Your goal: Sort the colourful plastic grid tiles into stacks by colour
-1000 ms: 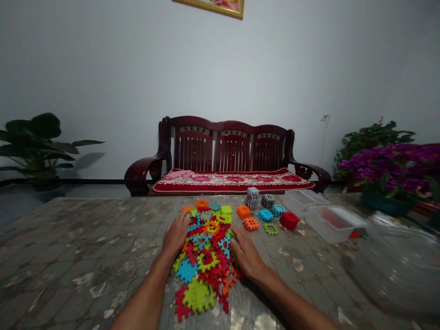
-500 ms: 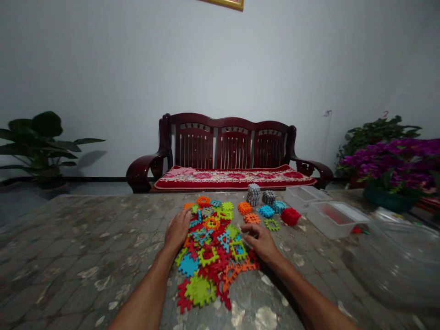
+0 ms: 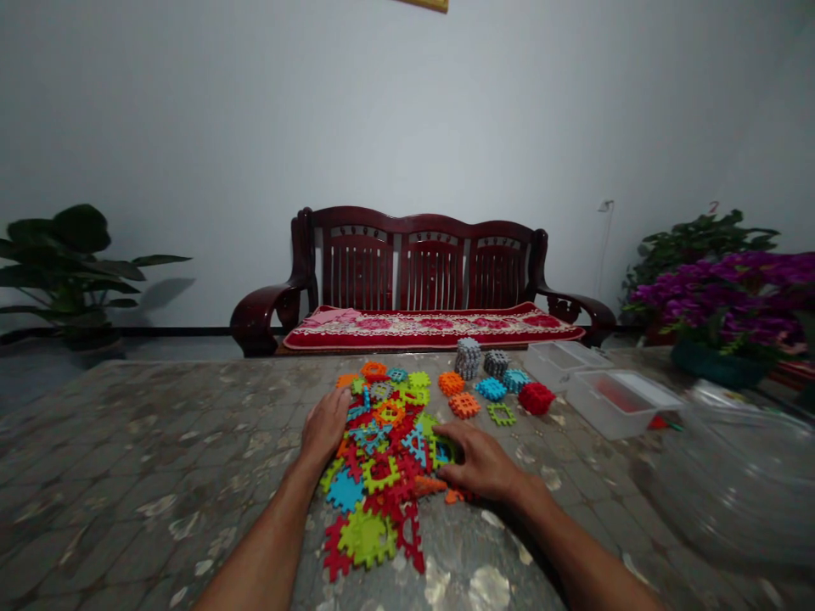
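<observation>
A heap of toothed plastic building pieces (image 3: 382, 441) in red, green, blue and orange spreads over the table. My left hand (image 3: 324, 427) lies along the heap's left edge, fingers stretched out and holding nothing. At the right edge, my right hand (image 3: 480, 458) has its thumb and fingers around a green square frame piece (image 3: 434, 450), partly hidden by the hand. Just below the thumb lies an orange piece (image 3: 428, 485). Nearest me are a round-holed green piece (image 3: 366, 536) and red pieces (image 3: 336, 547).
Sorted stacks stand behind my right hand: grey (image 3: 468, 358), dark grey (image 3: 496, 363), orange (image 3: 452, 383), blue (image 3: 491, 389) and red (image 3: 536, 397). A single green frame (image 3: 502, 414) lies near them. Clear plastic boxes (image 3: 615, 416) and a large clear lid (image 3: 732, 484) are at the right.
My right hand has moved slightly left and down, and its fingers have closed around the green square frame. The orange piece beneath has shifted. My left hand has hardly moved.
</observation>
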A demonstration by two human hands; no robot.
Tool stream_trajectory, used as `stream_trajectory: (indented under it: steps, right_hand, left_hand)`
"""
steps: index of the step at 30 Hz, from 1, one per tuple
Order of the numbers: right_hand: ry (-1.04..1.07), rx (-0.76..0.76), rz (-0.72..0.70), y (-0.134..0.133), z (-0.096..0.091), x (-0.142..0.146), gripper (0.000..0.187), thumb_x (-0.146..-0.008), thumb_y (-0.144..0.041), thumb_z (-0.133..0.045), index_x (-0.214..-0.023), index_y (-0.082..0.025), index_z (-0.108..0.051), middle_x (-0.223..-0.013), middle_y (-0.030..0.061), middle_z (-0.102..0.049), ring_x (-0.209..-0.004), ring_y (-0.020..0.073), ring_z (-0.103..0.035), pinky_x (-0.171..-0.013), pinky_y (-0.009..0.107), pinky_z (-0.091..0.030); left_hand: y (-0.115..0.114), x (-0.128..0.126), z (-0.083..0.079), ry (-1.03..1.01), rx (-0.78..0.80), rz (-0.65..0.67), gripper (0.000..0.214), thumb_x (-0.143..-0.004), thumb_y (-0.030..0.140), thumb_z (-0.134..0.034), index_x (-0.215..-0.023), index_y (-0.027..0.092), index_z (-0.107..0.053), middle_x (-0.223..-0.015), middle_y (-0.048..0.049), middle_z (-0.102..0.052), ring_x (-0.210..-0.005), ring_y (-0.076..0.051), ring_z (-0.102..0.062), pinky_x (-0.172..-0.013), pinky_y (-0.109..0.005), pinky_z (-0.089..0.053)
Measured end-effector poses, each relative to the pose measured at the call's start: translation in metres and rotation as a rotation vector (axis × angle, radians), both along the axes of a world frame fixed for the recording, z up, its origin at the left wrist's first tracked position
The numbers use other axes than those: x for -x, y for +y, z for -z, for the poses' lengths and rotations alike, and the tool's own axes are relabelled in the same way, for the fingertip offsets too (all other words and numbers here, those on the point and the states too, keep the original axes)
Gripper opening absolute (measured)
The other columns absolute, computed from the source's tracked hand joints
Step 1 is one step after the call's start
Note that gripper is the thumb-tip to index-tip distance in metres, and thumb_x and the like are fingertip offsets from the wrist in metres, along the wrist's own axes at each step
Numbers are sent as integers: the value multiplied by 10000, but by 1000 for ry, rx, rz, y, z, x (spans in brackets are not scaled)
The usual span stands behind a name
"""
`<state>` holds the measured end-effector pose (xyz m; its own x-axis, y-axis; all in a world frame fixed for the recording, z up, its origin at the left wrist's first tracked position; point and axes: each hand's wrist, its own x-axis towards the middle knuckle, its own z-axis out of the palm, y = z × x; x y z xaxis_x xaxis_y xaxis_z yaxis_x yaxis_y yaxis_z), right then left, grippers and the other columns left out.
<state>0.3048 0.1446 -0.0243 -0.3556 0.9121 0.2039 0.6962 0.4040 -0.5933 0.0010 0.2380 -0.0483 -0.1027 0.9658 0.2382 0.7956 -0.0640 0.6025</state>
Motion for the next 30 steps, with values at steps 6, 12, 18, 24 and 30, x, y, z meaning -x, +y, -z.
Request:
stream_trajectory:
  steps: [6,12,18,24,30]
  right_hand:
    - [146,-172,136,10,2,-9,569,-730,-266,-674,-1296,-207,-669,-1254,104,-707,-1153,265,-638,-1036,427,-478]
    - [255,-220,364,36,10,-61,576,-712,-283,-642,-1276,-165,-667,-1270,135,-685,-1105,274,-661,-954,440,-538]
    - [269,-136,404,41,23,-102,561,-659,-231,-659,-1218,-188,-695,-1201,103,-724,-1079,261,-679,-983,444,-524]
    - [226,-238,504,41,26,-109,575,-650,-218,-606,-1218,-175,-686,-1238,115,-709,-1156,276,-646,-1055,478,-475]
    - [67,-228,352,30,18,-93,511,-624,-164,-575,-1111,-196,-726,-1174,88,-728,-1128,267,-643,-1056,441,-461]
  left_hand:
    - [-1,2,-1,10,8,15,485,-997,357,-246,-1247,198,-630,-1344,-86,-678,-1289,-196,-579,-1134,-352,-386]
    - [-1,2,-3,11,6,6,482,-996,378,-247,-1227,206,-634,-1311,-86,-694,-1261,-207,-597,-1118,-378,-407]
    - [-2,1,-4,-1,-6,16,491,-983,369,-255,-1210,188,-650,-1293,-98,-703,-1244,-215,-607,-1120,-377,-411]
    - [-1,2,-2,3,0,16,493,-989,385,-248,-1219,206,-646,-1318,-82,-692,-1262,-211,-596,-1127,-378,-403]
    - [-3,1,-5,19,18,9,487,-993,361,-256,-1209,195,-661,-1314,-87,-695,-1263,-211,-601,-1129,-374,-406]
